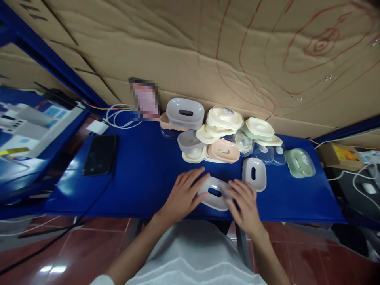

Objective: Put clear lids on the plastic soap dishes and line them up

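Note:
Both my hands rest on a grey oval soap-dish part (214,192) with a slot in its middle, lying on the blue table (142,174) near its front edge. My left hand (184,196) presses on its left end with fingers curved over it. My right hand (245,202) covers its right end the same way. A second grey slotted part (254,173) lies just beyond my right hand. Behind them sits a heap of soap-dish parts (222,134) in cream, pink, grey, green and clear plastic.
A black phone (99,154) lies at the table's left, with white cables (118,116) and a blurred card (145,99) behind it. A green dish (299,162) sits at the right. Cardboard (208,47) backs the table. Boxes and cables lie on both sides.

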`<state>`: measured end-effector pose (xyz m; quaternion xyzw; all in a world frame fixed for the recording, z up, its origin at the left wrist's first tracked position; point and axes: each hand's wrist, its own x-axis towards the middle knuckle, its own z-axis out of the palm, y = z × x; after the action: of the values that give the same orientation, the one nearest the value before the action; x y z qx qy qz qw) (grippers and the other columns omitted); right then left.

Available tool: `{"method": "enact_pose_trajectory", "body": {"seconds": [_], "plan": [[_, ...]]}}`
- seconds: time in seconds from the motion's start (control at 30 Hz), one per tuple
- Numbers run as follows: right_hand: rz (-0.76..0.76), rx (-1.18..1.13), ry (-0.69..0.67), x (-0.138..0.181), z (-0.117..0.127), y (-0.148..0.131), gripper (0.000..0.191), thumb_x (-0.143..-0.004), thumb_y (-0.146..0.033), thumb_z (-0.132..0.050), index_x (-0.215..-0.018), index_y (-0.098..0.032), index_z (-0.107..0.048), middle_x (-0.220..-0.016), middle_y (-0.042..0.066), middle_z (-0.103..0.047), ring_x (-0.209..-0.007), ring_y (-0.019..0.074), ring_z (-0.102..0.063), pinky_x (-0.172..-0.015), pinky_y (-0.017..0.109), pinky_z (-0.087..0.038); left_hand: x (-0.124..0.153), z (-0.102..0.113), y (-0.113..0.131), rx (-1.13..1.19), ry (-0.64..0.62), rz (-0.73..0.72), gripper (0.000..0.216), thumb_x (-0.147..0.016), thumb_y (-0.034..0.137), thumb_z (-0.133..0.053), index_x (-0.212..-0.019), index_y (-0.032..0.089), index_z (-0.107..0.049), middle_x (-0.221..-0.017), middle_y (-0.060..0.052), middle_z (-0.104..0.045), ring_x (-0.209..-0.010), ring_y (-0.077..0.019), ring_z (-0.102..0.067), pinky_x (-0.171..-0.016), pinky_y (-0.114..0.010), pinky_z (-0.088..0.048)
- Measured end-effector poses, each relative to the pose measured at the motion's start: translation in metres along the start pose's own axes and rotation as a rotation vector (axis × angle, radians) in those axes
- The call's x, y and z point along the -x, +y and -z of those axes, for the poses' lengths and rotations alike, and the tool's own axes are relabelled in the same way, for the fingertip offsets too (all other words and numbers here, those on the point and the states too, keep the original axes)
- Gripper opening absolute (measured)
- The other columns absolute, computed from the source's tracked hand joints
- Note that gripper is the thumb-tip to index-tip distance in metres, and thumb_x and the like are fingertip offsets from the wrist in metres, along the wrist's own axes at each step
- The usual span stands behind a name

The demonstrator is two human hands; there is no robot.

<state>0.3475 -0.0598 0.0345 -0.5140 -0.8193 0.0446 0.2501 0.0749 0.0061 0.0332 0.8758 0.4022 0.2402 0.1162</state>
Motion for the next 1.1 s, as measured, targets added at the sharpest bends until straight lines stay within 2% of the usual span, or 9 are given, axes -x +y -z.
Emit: {"method": "enact_pose_trajectory", "body": {"seconds": [0.1,0.2,0.37,0.5,0.7,0.83,0.93,1.03,1.1], "plan": [[0.109,-0.074,-0.113,-0.01,-0.013,-0.019,0.032,-0.106,-0.027,-0.065,-0.138,-0.026,-0.065,-0.139,0.006,-0.074,-0.14,0.025,-0.062,-0.132,0.054,-0.021,-0.015,-0.001,-0.017,-0.111,0.016,0.141,0.058,-0.11,0.046,-0.051,-0.16,0.016,-0.047,-0.155,-0.019,-0.06,-0.14,-0.0361,-0.057,-0.109,-0.052,-0.047],[0.084,-0.11,-0.099,-0.011,-0.022,-0.024,0.03,-0.107,-0.024,-0.064,-0.137,-0.027,-0.066,-0.132,0.003,-0.078,-0.14,0.0236,-0.062,-0.133,0.055,-0.017,-0.01,-0.002,-0.028,-0.144,0.034,0.177,0.048,-0.107,0.045,-0.059,-0.146,0.017,-0.061,-0.137,-0.017,-0.071,-0.127,-0.0356,-0.063,-0.105,-0.051,-0.05],[0.024,-0.195,-0.123,-0.009,-0.026,-0.014,0.032,-0.108,-0.023,-0.062,-0.139,-0.029,-0.066,-0.137,0.005,-0.075,-0.143,0.0248,-0.06,-0.132,0.058,-0.027,0.029,0.011,-0.042,-0.081,0.149,0.187,0.02,-0.104,0.027,-0.064,-0.122,0.022,-0.073,-0.112,-0.011,-0.072,-0.111,-0.0293,-0.066,-0.099,-0.045,-0.055],[-0.006,-0.303,-0.074,-0.019,-0.034,-0.007,0.043,-0.107,-0.027,-0.063,-0.149,-0.031,-0.058,-0.151,0.009,-0.064,-0.147,0.0263,-0.056,-0.131,0.058,-0.036,0.044,0.037,-0.052,0.086,0.228,0.237,0.013,-0.102,0.026,-0.068,-0.115,0.025,-0.071,-0.115,-0.007,-0.068,-0.113,-0.0241,-0.066,-0.1,-0.039,-0.057],[-0.026,-0.285,-0.006,-0.04,-0.043,-0.015,0.074,-0.103,-0.039,-0.07,-0.168,-0.031,-0.034,-0.174,0.015,-0.036,-0.163,0.0324,-0.034,-0.126,0.056,-0.045,0.028,0.044,-0.045,0.408,0.065,0.108,0.015,-0.101,0.018,-0.06,-0.115,0.023,-0.062,-0.126,-0.01,-0.065,-0.125,-0.0217,-0.066,-0.117,-0.044,-0.053],[0.057,-0.224,-0.076,-0.039,-0.04,-0.018,0.052,-0.104,-0.038,-0.07,-0.153,-0.03,-0.057,-0.163,0.011,-0.054,-0.159,0.0311,-0.041,-0.126,0.055,-0.045,0.017,0.031,-0.036,0.408,-0.003,-0.017,0.02,-0.096,0.01,-0.055,-0.111,0.022,-0.06,-0.143,-0.014,-0.06,-0.145,-0.0251,-0.057,-0.128,-0.053,-0.043],[0.036,-0.229,0.005,-0.033,-0.034,-0.013,0.031,-0.104,-0.031,-0.069,-0.135,-0.029,-0.07,-0.135,0.008,-0.074,-0.143,0.0289,-0.06,-0.121,0.054,-0.048,0.016,0.024,-0.03,0.317,0.005,-0.031,0.032,-0.096,0.012,-0.058,-0.126,0.022,-0.06,-0.16,-0.017,-0.049,-0.158,-0.0307,-0.042,-0.129,-0.058,-0.04],[-0.009,-0.213,0.106,-0.023,-0.026,-0.005,0.02,-0.103,-0.024,-0.07,-0.122,-0.028,-0.073,-0.117,0.005,-0.079,-0.124,0.0268,-0.071,-0.114,0.052,-0.052,0.02,0.016,-0.021,0.264,-0.033,0.024,0.056,-0.098,0.026,-0.069,-0.15,0.02,-0.049,-0.17,-0.022,-0.037,-0.16,-0.0341,-0.039,-0.124,-0.055,-0.049],[-0.062,-0.171,0.173,-0.014,-0.018,0.002,0.019,-0.102,-0.022,-0.072,-0.12,-0.027,-0.073,-0.114,0.006,-0.078,-0.119,0.0274,-0.072,-0.11,0.052,-0.052,0.026,0.01,-0.016,0.204,-0.067,-0.004,0.056,-0.1,0.029,-0.071,-0.152,0.022,-0.05,-0.168,-0.02,-0.044,-0.158,-0.0343,-0.043,-0.121,-0.054,-0.052]]}}
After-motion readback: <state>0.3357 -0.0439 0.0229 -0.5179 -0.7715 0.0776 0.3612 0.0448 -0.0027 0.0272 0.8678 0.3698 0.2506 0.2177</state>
